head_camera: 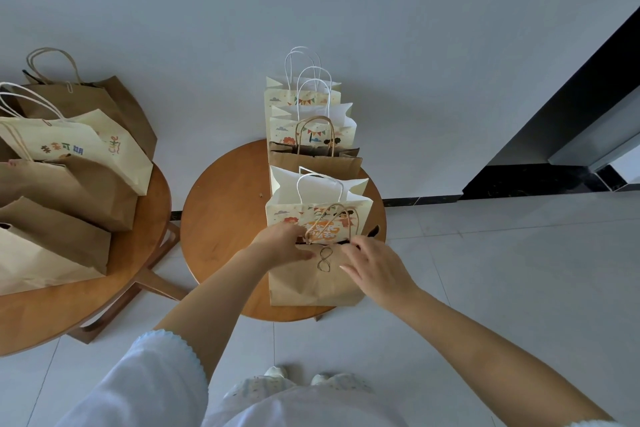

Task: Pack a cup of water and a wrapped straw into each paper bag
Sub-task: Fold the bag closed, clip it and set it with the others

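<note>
A: Centre of view?
B: Round wooden table (221, 218), carrying a row of five paper bags running from 6 o'clock up to 12. Nearest, a plain brown bag (311, 281), twine handle lying flat on its front. Behind it, toward 12, a cream printed bag (315, 215) with white handles, then another brown bag (315, 159), then two more cream printed bags (311, 114) against the wall.

A: Hands?
B: Both at the nearest brown bag's mouth. Left hand (285, 241) at its 9 o'clock corner, fingers curled over the top edge, gripping the rim. Right hand (375, 265) at the 3 o'clock corner, fingers only loosely bent, fingertips touching the rim; a firm grip there cannot be told.

A: Cup or straw?
B: Not seen; bag interiors hidden from this angle.

A: Elsewhere?
B: At 9 o'clock, a second wooden table (41, 312) crowded with brown and cream bags (69, 191). At 6, pale sleeve (156, 374) and light clothing above a tiled floor (502, 270).
</note>
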`<action>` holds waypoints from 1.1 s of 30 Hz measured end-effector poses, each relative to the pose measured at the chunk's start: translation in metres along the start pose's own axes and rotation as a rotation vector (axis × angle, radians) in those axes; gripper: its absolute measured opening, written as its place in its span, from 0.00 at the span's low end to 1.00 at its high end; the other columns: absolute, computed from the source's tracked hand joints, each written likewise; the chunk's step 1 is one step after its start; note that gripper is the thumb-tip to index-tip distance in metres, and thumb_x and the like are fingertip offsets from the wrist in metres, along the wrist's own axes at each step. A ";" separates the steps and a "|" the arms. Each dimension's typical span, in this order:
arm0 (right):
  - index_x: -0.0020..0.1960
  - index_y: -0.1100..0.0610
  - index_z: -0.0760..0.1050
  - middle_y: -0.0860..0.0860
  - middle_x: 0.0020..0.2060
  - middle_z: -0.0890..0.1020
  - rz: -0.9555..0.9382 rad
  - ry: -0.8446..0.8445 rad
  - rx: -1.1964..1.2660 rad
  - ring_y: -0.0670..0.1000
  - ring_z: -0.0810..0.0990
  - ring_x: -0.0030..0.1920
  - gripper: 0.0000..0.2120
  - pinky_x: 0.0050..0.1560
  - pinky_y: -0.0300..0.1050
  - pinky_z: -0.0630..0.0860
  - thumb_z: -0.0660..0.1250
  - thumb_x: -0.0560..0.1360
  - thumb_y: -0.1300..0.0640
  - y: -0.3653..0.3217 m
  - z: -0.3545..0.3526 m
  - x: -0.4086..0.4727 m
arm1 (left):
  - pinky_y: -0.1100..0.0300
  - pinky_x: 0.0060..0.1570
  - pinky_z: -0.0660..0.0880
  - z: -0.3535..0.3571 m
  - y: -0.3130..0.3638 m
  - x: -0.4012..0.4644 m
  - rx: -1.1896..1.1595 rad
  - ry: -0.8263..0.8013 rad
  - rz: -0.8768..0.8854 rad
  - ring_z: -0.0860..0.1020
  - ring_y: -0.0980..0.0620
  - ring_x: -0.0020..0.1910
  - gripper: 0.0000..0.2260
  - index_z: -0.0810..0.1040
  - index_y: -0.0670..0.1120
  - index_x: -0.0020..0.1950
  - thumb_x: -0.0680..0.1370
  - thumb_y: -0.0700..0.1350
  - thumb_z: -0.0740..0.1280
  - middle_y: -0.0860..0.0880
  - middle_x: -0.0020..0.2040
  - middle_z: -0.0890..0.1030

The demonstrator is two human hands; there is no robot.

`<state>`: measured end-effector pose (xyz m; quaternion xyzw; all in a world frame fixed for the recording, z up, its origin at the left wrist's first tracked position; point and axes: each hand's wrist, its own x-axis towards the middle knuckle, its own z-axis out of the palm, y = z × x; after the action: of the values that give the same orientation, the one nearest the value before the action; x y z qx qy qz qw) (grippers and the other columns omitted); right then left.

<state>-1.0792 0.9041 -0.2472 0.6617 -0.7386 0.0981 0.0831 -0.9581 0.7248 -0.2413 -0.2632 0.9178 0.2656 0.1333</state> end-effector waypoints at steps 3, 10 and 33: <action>0.55 0.59 0.69 0.55 0.51 0.73 0.160 -0.071 -0.014 0.54 0.81 0.45 0.36 0.41 0.46 0.81 0.80 0.58 0.42 0.023 -0.003 -0.016 | 0.57 0.53 0.76 -0.001 -0.011 -0.007 0.009 -0.002 -0.047 0.76 0.50 0.58 0.23 0.73 0.51 0.68 0.75 0.55 0.69 0.52 0.63 0.77; 0.77 0.60 0.51 0.54 0.77 0.55 0.204 -0.476 -0.050 0.54 0.52 0.77 0.45 0.75 0.53 0.51 0.64 0.72 0.35 0.042 -0.013 0.003 | 0.59 0.50 0.74 0.002 -0.017 -0.019 0.004 0.016 -0.085 0.76 0.48 0.56 0.19 0.73 0.51 0.68 0.78 0.49 0.67 0.50 0.61 0.78; 0.53 0.62 0.77 0.56 0.52 0.79 0.125 -0.662 0.065 0.57 0.77 0.52 0.11 0.44 0.45 0.71 0.61 0.80 0.55 0.021 -0.043 0.039 | 0.57 0.51 0.77 -0.018 -0.018 -0.061 0.064 0.043 -0.152 0.78 0.48 0.50 0.12 0.80 0.46 0.61 0.80 0.47 0.63 0.48 0.55 0.82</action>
<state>-1.1047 0.8798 -0.1966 0.6134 -0.7611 -0.0937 -0.1888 -0.8992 0.7271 -0.2106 -0.3332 0.9060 0.2194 0.1416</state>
